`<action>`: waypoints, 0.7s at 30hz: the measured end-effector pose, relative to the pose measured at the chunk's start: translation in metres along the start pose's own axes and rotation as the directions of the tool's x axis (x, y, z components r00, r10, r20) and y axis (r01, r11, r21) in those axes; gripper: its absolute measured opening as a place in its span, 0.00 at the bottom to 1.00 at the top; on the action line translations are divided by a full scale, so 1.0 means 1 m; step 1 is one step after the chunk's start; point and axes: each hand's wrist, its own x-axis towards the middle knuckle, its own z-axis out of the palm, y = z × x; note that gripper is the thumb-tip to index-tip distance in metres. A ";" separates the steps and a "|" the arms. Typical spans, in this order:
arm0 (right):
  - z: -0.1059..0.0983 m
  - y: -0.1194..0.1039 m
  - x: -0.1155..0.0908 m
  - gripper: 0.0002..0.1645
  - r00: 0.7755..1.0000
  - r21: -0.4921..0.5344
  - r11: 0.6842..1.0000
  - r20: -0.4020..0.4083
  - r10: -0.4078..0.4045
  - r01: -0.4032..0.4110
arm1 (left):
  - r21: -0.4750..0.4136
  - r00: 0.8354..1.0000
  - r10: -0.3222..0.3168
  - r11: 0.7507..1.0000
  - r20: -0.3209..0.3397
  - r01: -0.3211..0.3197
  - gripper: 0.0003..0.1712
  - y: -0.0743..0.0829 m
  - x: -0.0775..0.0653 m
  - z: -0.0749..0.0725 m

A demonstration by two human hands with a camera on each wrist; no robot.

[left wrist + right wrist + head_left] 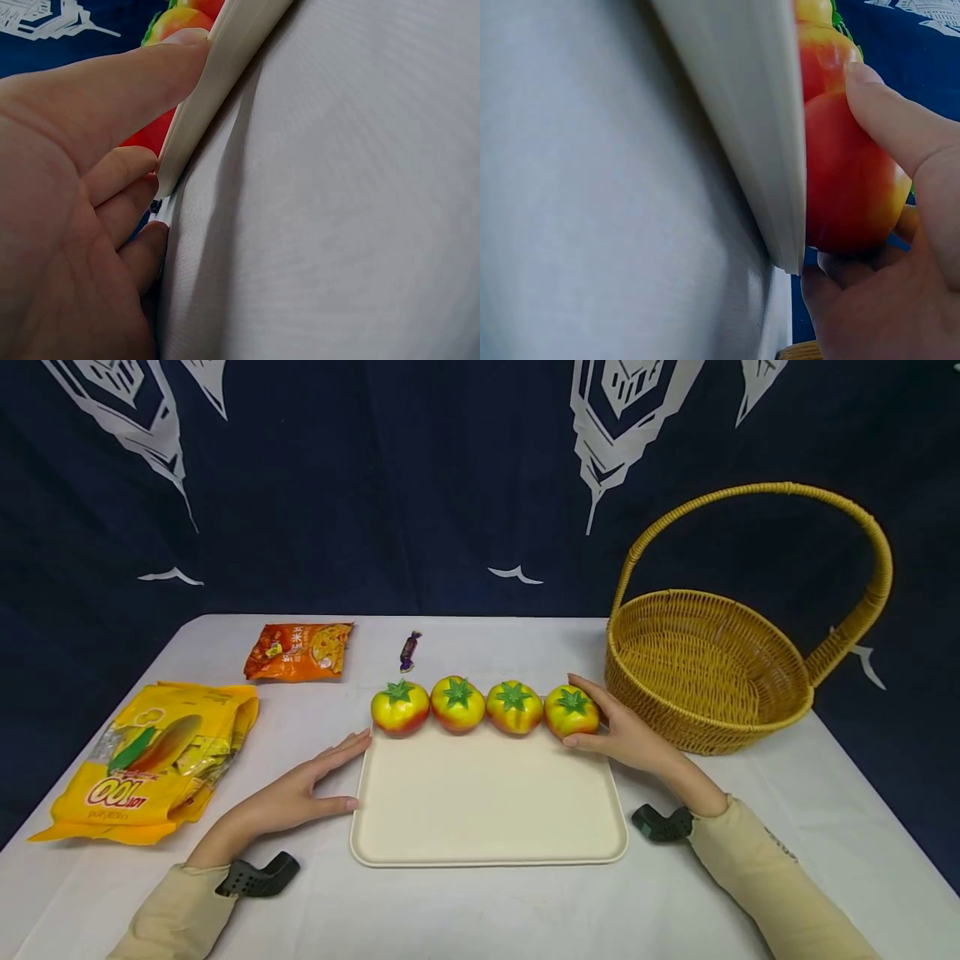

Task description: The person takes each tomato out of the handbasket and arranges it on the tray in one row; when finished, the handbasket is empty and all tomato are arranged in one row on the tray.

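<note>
Several yellow-red toy tomatoes with green leafy tops stand in a row along the far edge of a cream rectangular tray (487, 802). My right hand (626, 731) grips the rightmost tomato (572, 708), thumb on the near side and fingers round its right. In the right wrist view, that tomato (851, 180) shows red beside the tray's edge, and the thumb lies against it. At the tray's left side, my left hand (296, 793) has its fingers extended, with fingertips at the rim. The left wrist view shows the left thumb touching the tray rim (202, 105).
A wicker basket (708, 727) with a tall handle stands at the back right, close to the right hand. On the left lie a yellow snack bag (150, 760) and an orange snack packet (298, 652). A small dark wrapped candy (409, 652) lies behind the tomatoes.
</note>
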 end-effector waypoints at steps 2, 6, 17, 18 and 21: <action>0.001 0.000 0.000 0.54 1.000 -0.005 1.000 -0.011 0.000 0.000 | -0.001 1.000 0.001 1.000 0.000 -0.001 0.46 0.000 0.000 0.000; 0.003 0.001 0.001 0.55 1.000 -0.007 1.000 -0.027 -0.007 0.007 | -0.001 1.000 -0.002 1.000 -0.003 0.002 0.46 -0.001 0.000 0.000; 0.001 -0.004 0.002 0.60 0.999 -0.043 0.999 -0.030 -0.019 0.018 | -0.007 1.000 0.009 1.000 -0.006 -0.009 0.45 -0.001 -0.001 0.000; -0.001 -0.006 0.001 0.60 0.999 -0.059 0.998 -0.033 -0.027 0.025 | -0.007 1.000 0.009 1.000 -0.005 -0.009 0.45 -0.001 -0.001 0.000; -0.012 -0.019 -0.003 0.59 0.997 -0.115 0.992 -0.050 -0.064 0.058 | -0.005 1.000 0.009 1.000 -0.003 -0.009 0.46 0.000 -0.001 -0.001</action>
